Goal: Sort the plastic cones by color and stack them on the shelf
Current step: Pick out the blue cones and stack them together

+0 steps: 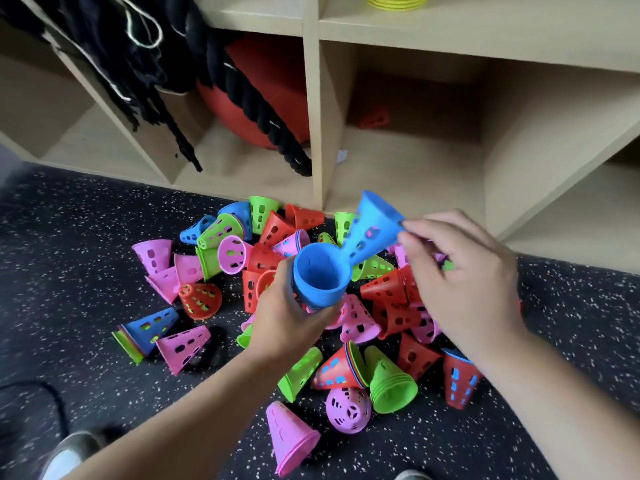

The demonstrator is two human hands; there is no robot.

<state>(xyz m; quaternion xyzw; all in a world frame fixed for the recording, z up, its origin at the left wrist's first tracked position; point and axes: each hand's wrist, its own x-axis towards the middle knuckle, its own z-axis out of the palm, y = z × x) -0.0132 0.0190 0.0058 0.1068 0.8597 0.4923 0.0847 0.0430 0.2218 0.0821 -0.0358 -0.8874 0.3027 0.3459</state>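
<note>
My left hand (287, 317) grips blue cone stack (320, 275), mouth up. My right hand (460, 282) pinches single blue cone (372, 226) by rim, tip at stack's mouth.

- We see a thick black rope (258, 110) hanging at far left, draped across a red ball (287, 81).
- At far right, we see yellow discs (396, 1) stacked.
- Near us lies speckled black floor (69, 271), with a black cable (41, 383) and a grey shoe (74, 448) at near left.

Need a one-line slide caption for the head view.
Left hand holds a blue stack; right hand holds a blue cone at its mouth, above the cone pile on the floor.
</note>
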